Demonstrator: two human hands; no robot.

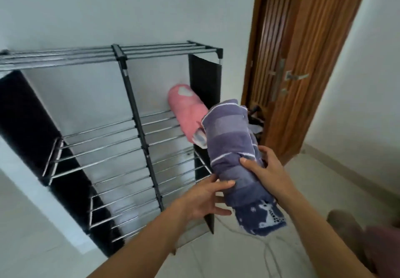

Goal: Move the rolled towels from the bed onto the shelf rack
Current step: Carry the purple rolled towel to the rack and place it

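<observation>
Soft, even daylight; wide-angle bending at the edges; slight motion blur throughout; faint shadows.

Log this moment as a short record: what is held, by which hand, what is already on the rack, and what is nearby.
held item: purple rolled towel, in the air in front of the rack
right hand: grip curled round the towel's middle
left hand: fingers straight, supporting the towel from the side
shelf rack: metal bars, black side panels
already on rack: pink rolled towel, upper right shelf
nearby: wooden door, right of the rack
</observation>
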